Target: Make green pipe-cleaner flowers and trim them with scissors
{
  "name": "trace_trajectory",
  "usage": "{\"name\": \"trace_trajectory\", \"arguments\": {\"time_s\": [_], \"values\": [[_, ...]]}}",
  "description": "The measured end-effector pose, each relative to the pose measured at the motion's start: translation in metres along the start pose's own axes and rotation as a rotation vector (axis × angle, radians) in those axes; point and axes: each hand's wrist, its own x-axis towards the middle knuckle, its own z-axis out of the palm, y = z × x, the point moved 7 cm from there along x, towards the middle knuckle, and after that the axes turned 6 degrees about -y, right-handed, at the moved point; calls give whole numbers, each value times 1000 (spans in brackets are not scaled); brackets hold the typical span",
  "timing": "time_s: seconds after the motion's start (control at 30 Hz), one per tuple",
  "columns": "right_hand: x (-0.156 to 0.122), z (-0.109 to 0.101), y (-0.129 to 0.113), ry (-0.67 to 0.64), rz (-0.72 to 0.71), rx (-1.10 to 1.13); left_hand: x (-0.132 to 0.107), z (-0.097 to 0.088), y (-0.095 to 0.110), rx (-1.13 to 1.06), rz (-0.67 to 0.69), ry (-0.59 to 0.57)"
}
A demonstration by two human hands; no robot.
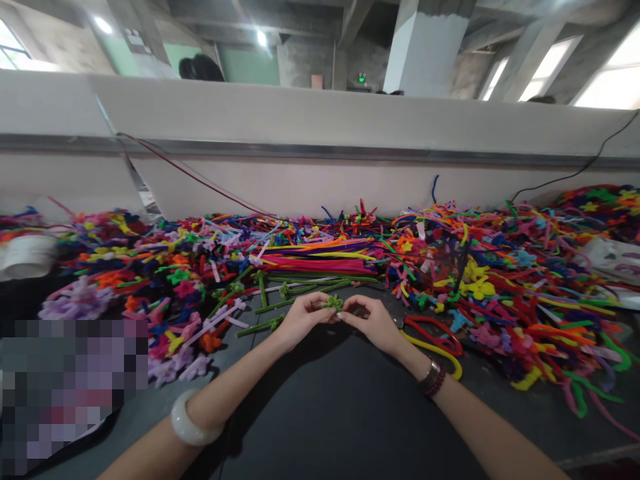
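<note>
Here we go: left hand and right hand are together, fingertips pinching one small green pipe-cleaner flower right between them! One white bangle on the left wrist, two bands on the right. Green stems lie at nine o'clock, a red-and-yellow tangle at three, and heaps of colourful pipe cleaners fill twelve!

Pipe-cleaner piece betw. my L grip & R grip, above the tabletop. Bundle of straight pipe cleaners just behind. Pipe-cleaner flower heaps on tabletop to L & R. Tub far L, past L heap. Low wall behind all.
</note>
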Motion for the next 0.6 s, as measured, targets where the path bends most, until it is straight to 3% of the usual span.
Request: {"name": "trace_trajectory", "arguments": {"time_s": [0.2,0.4,0.6], "values": [[-1,-3,-2,52,-28,-84,0,1,4,98,9,0],[0,-5,-1,44,-10,-55,0,-4,8,141,51,118],[0,-3,2,8,35,8,0,-2,9,257,71,44]]}}
